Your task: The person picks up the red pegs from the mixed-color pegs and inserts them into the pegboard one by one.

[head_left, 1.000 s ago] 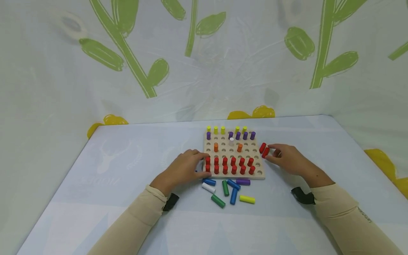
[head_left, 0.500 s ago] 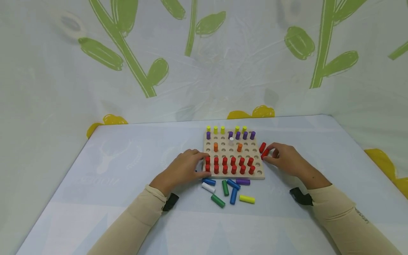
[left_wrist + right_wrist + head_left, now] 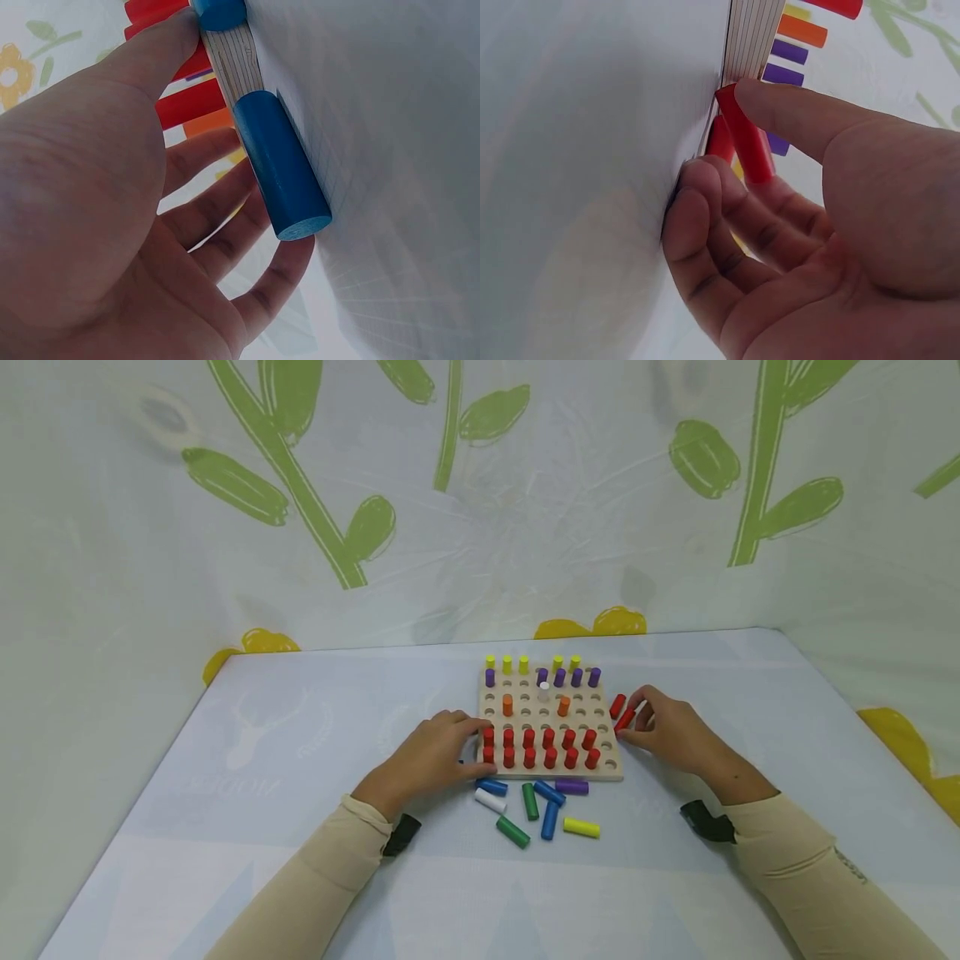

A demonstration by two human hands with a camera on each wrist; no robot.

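A wooden pegboard [image 3: 555, 777] lies mid-table, with two front rows of red pegs [image 3: 549, 747] upright in its holes. At its left edge rests my left hand [image 3: 427, 760], thumb near the front corner and fingers spread along the side. Beside that hand lies a blue peg [image 3: 281, 165] in the left wrist view. To the right of the board, my right hand [image 3: 667, 731] pinches a tilted red peg [image 3: 748, 142] between thumb and forefinger. Another red peg [image 3: 617, 706] lies by the board's right edge, partly hidden in the right wrist view.
Farther back on the board stand yellow, purple [image 3: 559, 677], orange [image 3: 563, 706] and white pegs. Loose blue, green [image 3: 513, 832], white, purple and yellow [image 3: 581, 827] pegs lie in front of it. A printed cloth wall rises behind the table.
My right hand has moved slightly left and closed its thumb and forefinger on the nearer red peg, which has tilted a little. My left hand and the board have stayed in place.
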